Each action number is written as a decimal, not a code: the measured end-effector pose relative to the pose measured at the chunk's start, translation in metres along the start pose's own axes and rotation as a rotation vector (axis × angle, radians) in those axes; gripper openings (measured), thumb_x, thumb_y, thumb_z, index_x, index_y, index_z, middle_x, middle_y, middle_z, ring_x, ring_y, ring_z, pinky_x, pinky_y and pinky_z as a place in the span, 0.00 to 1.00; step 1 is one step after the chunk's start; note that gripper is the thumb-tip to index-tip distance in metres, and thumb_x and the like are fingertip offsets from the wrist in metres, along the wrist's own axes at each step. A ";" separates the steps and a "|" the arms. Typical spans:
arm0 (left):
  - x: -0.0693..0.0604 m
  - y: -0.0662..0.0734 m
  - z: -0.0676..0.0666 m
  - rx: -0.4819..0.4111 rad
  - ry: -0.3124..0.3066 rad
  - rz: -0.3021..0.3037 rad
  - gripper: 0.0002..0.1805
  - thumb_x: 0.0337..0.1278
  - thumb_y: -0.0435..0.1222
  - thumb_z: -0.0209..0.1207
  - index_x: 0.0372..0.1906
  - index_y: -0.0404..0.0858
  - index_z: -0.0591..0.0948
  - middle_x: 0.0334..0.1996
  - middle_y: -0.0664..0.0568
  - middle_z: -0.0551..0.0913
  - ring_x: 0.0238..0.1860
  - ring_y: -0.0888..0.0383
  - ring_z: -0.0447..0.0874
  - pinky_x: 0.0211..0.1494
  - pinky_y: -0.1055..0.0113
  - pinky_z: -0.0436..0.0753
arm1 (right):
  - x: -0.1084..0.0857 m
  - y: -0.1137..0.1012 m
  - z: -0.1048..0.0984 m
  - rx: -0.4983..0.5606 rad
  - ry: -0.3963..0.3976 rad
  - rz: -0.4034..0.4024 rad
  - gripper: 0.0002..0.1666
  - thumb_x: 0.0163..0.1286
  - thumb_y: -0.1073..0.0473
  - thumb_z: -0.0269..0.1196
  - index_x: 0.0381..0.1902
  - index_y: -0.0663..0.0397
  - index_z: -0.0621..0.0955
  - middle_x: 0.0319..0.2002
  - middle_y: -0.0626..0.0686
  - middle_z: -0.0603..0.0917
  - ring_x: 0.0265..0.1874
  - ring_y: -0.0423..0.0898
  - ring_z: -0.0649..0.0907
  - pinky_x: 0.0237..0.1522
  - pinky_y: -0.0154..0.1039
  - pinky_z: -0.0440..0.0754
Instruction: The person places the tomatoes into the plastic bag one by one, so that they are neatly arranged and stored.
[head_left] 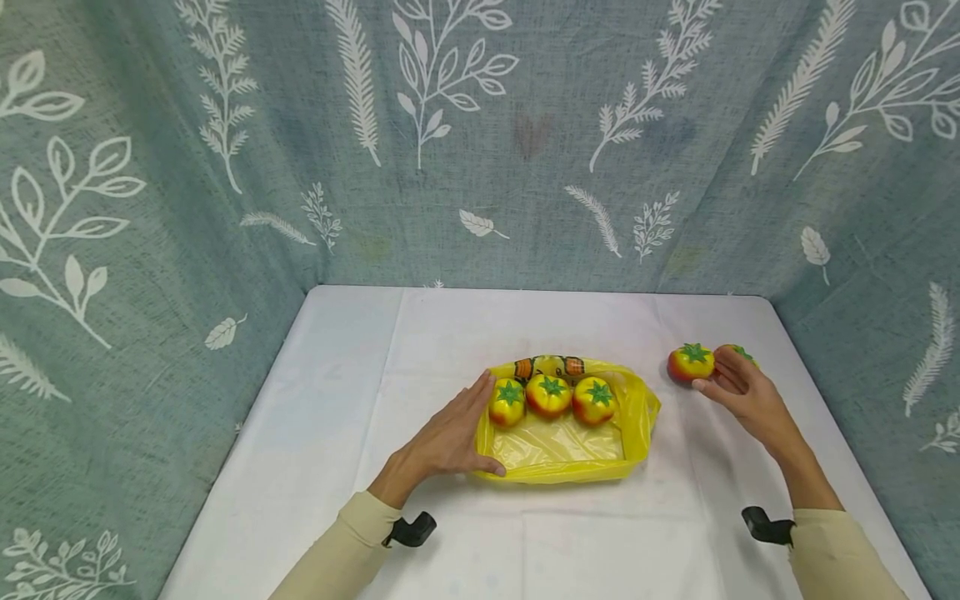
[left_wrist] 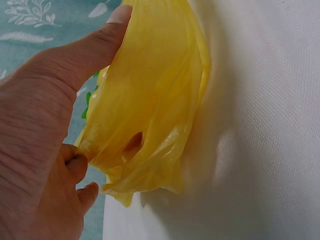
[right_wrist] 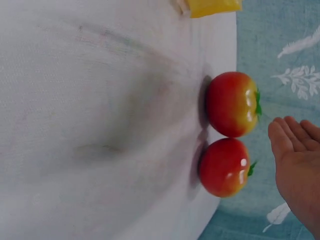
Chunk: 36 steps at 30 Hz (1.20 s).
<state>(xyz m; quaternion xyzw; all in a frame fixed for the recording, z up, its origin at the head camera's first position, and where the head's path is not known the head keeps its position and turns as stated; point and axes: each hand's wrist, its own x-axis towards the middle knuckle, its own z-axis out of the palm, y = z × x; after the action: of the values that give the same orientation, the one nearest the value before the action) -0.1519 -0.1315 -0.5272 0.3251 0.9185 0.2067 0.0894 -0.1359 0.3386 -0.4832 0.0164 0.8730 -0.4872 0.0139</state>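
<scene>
A yellow plastic bag point(head_left: 558, 473) lies with its mouth facing up in the head view. Along its back inner side sit three red-and-yellow toy tomatoes point(head_left: 548, 396) with green leafy tops. My left hand point(head_left: 450, 429) grips the bag's left edge, thumb at the front corner; the left wrist view shows the thumb point(left_wrist: 120, 17) against the yellow film. To the right of the bag, two more toy tomatoes point(right_wrist: 232, 104) sit side by side on the table. My right hand point(head_left: 752, 406) hovers over this pair, fingers loosely bent and apart from them in the right wrist view.
A white cloth covers the table point(head_left: 600, 550). Green-grey curtains point(head_left: 555, 108) with white leaf prints hang behind it and along both sides. Black wrist mounts point(head_left: 414, 529) sit on both forearms.
</scene>
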 end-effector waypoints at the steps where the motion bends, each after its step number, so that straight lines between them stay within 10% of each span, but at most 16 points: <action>1: 0.000 0.000 0.000 -0.001 0.000 -0.001 0.76 0.38 0.71 0.69 0.82 0.36 0.41 0.82 0.45 0.36 0.81 0.53 0.40 0.80 0.57 0.48 | 0.000 0.001 0.000 0.006 0.005 0.003 0.53 0.75 0.50 0.63 0.80 0.66 0.46 0.77 0.72 0.53 0.73 0.70 0.59 0.64 0.27 0.65; 11: -0.001 -0.001 0.000 -0.019 0.023 0.012 0.75 0.38 0.70 0.70 0.82 0.34 0.43 0.82 0.43 0.39 0.81 0.51 0.43 0.80 0.53 0.51 | 0.005 0.024 0.006 0.049 0.049 0.034 0.52 0.74 0.45 0.63 0.81 0.62 0.49 0.78 0.68 0.54 0.75 0.63 0.60 0.65 0.26 0.68; 21: -0.002 0.000 0.000 -0.015 0.004 -0.014 0.76 0.38 0.70 0.70 0.82 0.36 0.41 0.82 0.44 0.37 0.81 0.54 0.39 0.80 0.58 0.48 | 0.022 0.066 0.009 -0.001 0.054 0.082 0.60 0.68 0.33 0.63 0.82 0.54 0.47 0.79 0.64 0.55 0.74 0.65 0.62 0.64 0.45 0.70; 29: -0.002 -0.001 0.001 -0.002 0.010 -0.005 0.76 0.39 0.71 0.69 0.82 0.35 0.41 0.82 0.44 0.37 0.81 0.53 0.40 0.80 0.56 0.49 | 0.006 0.028 0.012 0.018 0.023 0.132 0.58 0.73 0.42 0.62 0.80 0.65 0.43 0.78 0.70 0.50 0.75 0.68 0.57 0.66 0.59 0.63; 36: -0.002 -0.001 0.001 -0.002 0.007 -0.007 0.76 0.39 0.71 0.69 0.81 0.34 0.41 0.82 0.44 0.37 0.81 0.53 0.40 0.80 0.57 0.49 | 0.017 0.062 0.014 -0.015 0.063 0.121 0.62 0.68 0.33 0.64 0.82 0.57 0.45 0.79 0.65 0.54 0.74 0.65 0.61 0.63 0.53 0.68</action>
<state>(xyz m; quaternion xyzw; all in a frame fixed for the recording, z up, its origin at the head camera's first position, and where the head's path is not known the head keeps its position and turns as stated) -0.1510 -0.1333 -0.5281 0.3211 0.9197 0.2082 0.0873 -0.1507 0.3591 -0.5441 0.0844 0.8740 -0.4782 0.0160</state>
